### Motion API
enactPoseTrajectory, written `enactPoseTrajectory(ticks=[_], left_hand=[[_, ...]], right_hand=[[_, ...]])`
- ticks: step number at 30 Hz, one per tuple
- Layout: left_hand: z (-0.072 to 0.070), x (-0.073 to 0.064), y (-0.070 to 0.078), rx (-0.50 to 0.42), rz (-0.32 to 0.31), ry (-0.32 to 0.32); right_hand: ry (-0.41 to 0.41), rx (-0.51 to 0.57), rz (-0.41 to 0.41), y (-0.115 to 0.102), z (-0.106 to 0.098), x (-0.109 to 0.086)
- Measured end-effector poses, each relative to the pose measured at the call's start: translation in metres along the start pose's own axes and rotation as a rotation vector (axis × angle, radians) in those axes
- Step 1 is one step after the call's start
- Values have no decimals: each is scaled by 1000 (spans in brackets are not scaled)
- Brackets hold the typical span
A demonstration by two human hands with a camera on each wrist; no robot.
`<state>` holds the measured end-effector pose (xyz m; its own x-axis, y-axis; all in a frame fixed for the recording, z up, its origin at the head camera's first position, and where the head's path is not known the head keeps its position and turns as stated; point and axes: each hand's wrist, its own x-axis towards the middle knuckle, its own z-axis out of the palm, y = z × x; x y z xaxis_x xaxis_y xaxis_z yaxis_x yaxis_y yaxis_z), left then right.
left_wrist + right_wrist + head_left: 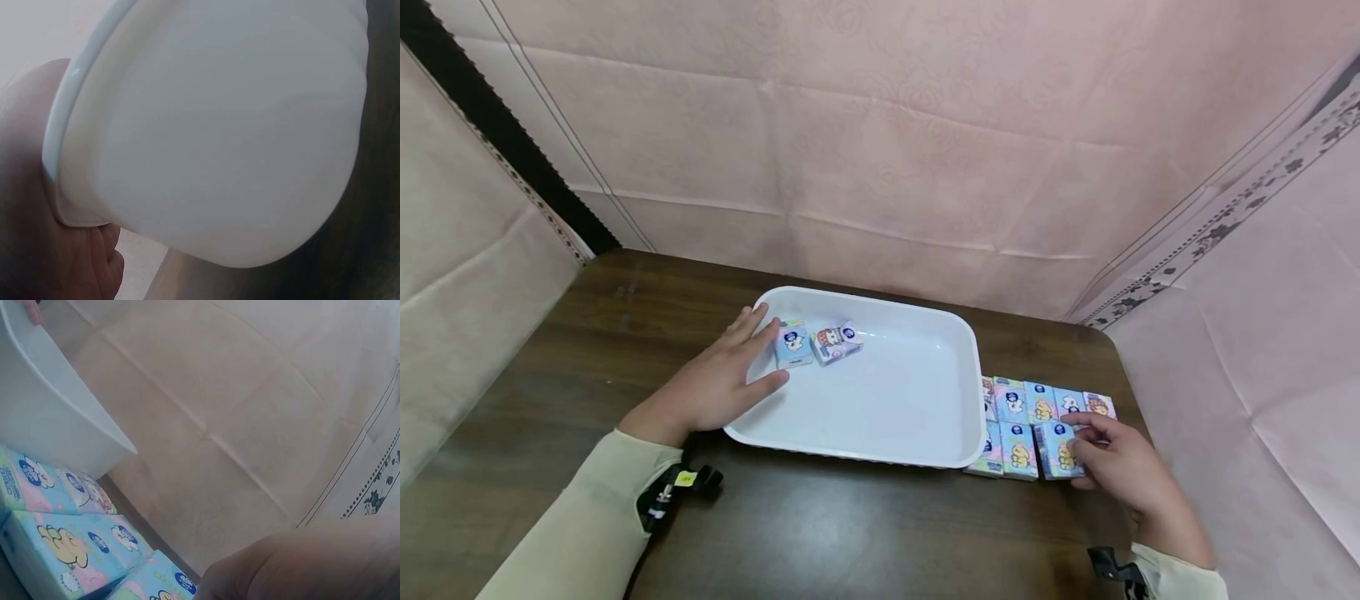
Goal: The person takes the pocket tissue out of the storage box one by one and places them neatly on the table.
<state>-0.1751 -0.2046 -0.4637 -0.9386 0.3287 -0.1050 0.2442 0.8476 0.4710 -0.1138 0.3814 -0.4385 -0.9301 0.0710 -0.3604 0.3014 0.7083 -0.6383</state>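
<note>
A white tray (880,400) stands on the table with two small cartoon-printed tissue packs inside, a blue one (793,343) and a lilac one (837,342), near its left end. My left hand (718,383) rests over the tray's left rim, fingers extended; the left wrist view shows it against the rim from outside. To the right of the tray, my right hand (1112,458) pinches a blue tissue pack (1058,450) between thumb and fingers. That pack sits slightly tilted at the end of the front row. In the right wrist view its printed face (156,579) shows beside the hand.
Several more tissue packs (1018,446) lie in two rows against the tray's right side, partly hidden by its rim. The brown wooden table (850,533) is bordered by pale cloth (887,167) at the back and both sides.
</note>
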Motion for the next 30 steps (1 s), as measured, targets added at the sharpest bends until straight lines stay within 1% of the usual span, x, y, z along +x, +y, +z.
enactPoseTrajectory(ticks=[6,14,22,30], left_hand=[[-1,0,1,-2,-4,-3],[-2,0,2,0,-9,-4],[-2,-1,3,1,-11,0],[0,0,1,-1,-10,0]], right_hand=[[-11,32,25,2,3,1],[-22,38,41,1,4,1],[-27,27,57,-2,6,1],[-25,15,73,3,8,5]])
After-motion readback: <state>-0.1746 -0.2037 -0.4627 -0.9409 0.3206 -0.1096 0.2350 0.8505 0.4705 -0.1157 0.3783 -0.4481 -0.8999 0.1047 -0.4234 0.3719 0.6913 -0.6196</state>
